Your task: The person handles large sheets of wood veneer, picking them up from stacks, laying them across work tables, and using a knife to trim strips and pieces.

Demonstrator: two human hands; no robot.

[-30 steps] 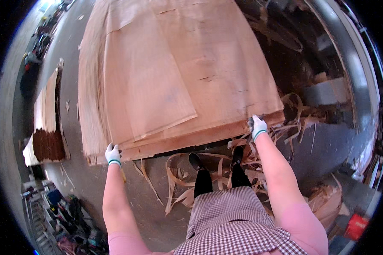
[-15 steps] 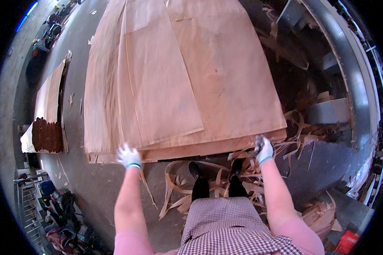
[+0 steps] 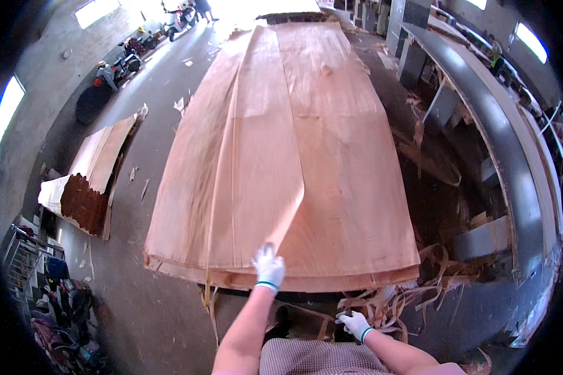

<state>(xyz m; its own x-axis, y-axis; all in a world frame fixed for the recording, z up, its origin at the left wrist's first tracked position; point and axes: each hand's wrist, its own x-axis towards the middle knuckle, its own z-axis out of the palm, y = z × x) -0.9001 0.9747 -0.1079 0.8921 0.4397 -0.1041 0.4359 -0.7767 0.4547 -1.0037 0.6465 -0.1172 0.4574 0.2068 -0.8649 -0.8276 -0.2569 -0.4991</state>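
A large stack of thin reddish wood veneer sheets [image 3: 350,200] lies ahead of me. My left hand [image 3: 269,265], in a white glove with a green cuff, is closed on the near right corner of a narrower top veneer sheet [image 3: 263,187]. That sheet's right edge curls up from the wide sheet under it. My right hand [image 3: 355,325], gloved the same way, is close to my body below the stack's near edge, away from the veneer. Its fingers are curled, with something small and dark at their tips that I cannot make out.
Torn veneer strips [image 3: 394,306] litter the floor by the stack's near right corner. To the right runs a long metal-edged bench [image 3: 507,150]. A smaller veneer pile [image 3: 100,156] with a dark brown end lies left. Motorbikes [image 3: 181,22] stand far off, near a wall.
My left hand has moved right to the top sheet's corner, and that edge is now raised. My right hand has left the stack's edge and come in toward my body. The view has tilted up.
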